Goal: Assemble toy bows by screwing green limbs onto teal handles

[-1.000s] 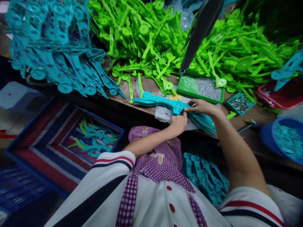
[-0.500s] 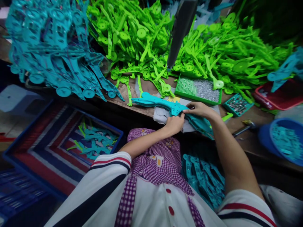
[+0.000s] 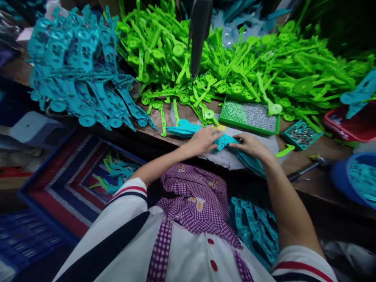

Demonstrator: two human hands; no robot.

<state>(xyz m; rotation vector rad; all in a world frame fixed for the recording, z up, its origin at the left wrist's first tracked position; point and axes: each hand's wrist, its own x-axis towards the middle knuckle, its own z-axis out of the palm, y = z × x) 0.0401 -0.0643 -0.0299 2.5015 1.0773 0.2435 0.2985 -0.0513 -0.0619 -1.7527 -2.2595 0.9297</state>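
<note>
A long turquoise plastic part [image 3: 188, 127] lies at the table's front edge, over a pale cloth [image 3: 219, 160]. Across its middle reaches my left hand [image 3: 204, 140], fingers stretched out and slightly smeared; whether they touch the part I cannot tell. My right hand [image 3: 249, 145] is closed on the part's right half, thumb and fingers at its edge. Right of that hand, the part's darker turquoise end [image 3: 252, 161] slants down past the table edge. Just beyond the hands stands a green tray [image 3: 249, 128] of small clear and silvery pieces.
Bright green plastic parts [image 3: 164, 43] are heaped at the back, turquoise ones [image 3: 79, 74] at the left. A dark powered screwdriver [image 3: 199, 39] hangs above. A screw tray [image 3: 302, 135], hammer [image 3: 307, 167], red basin [image 3: 351, 127] and blue bucket [image 3: 340, 176] stand right; a blue-rimmed crate [image 3: 44, 168] sits lower left.
My left hand has left the part's near edge and moved up and left across it, its fingers opening out. My right hand stays at the part. The whole view has shifted slightly.
</note>
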